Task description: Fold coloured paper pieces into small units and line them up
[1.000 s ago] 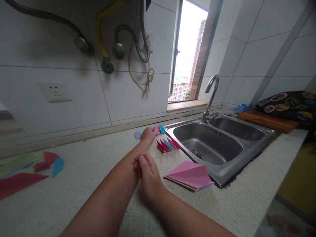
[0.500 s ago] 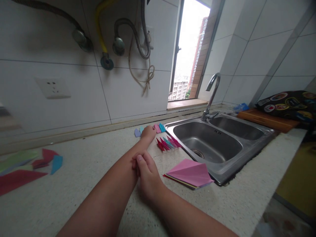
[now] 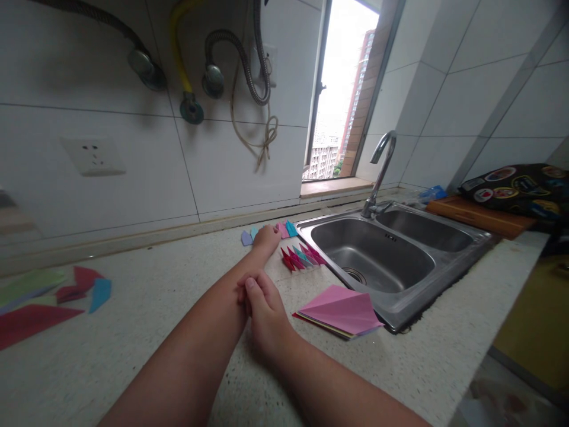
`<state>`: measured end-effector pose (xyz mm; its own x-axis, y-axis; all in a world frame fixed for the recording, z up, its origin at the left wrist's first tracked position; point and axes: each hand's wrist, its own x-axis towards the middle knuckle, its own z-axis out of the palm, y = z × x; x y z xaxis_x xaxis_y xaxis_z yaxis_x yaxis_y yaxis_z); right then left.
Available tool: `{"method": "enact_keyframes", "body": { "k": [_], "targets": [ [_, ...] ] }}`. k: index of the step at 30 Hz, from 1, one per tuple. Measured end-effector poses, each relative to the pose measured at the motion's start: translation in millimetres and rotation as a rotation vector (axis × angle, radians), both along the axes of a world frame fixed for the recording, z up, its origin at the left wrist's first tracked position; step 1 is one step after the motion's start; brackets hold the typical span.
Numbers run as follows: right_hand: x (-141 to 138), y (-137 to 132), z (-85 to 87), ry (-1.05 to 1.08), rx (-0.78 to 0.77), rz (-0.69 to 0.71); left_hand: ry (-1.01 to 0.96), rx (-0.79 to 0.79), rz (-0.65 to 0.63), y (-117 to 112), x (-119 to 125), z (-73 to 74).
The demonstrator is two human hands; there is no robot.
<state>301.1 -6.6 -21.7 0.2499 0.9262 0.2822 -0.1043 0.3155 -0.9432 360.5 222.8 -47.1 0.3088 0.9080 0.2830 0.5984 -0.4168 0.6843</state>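
My left arm reaches far across the speckled counter (image 3: 146, 332). My left hand (image 3: 267, 238) rests among small folded paper pieces (image 3: 284, 229) by the wall, back facing me and fingers hidden. My right hand (image 3: 263, 311) lies against my left forearm with its fingers curled round it and the thumb up. A row of small red, teal and pink folded papers (image 3: 302, 257) sits just right of my left wrist. A stack of larger folded sheets with a pink one on top (image 3: 340, 309) lies to the right of my right hand, at the sink's edge.
A steel double sink (image 3: 377, 252) with a tap (image 3: 381, 169) fills the right. Loose green, red and blue papers (image 3: 48, 296) lie far left. Hoses (image 3: 231, 59) and a socket (image 3: 92, 156) are on the tiled wall. A wooden board (image 3: 480, 216) and a patterned bag (image 3: 520, 190) sit behind the sink.
Both hands stay almost where they were. The view has shifted slightly, and my right thumb has lifted a little against the forearm.
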Motion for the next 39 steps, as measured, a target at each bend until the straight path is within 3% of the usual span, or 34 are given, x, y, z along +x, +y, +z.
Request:
{"method": "enact_keyframes", "body": {
  "k": [6, 11, 15, 18, 26, 30, 34, 39],
  "targets": [
    [5, 3, -0.4, -0.009, 0.016, -0.036, -0.125, -0.033, -0.009, -5, -13, 1.0],
    [15, 9, -3.9, -0.099, 0.077, -0.086, -0.261, -0.040, 0.011, -17, -40, 15.9],
    [21, 12, -6.7, -0.153, 0.105, -0.106, -0.347, -0.002, -0.022, -37, -79, 29.0],
    [22, 12, -5.6, -0.213, 0.120, -0.114, -0.354, -0.011, -0.142, -60, -124, 31.0],
    [19, 6, -4.1, -0.462, 0.116, 0.038, -0.211, -0.109, -0.162, -137, -257, 37.2],
    [13, 2, -2.1, -0.589, 0.133, 0.102, -0.199, -0.197, -0.152, -187, -307, 31.6],
    [4, -4, 0.7, -0.681, 0.145, 0.149, -0.051, -0.127, -0.151, -211, -329, 23.6],
    [-21, -21, 7.6, -0.744, 0.167, 0.185, 0.185, 0.154, -0.195, -212, -330, 27.4]
  ]
}}
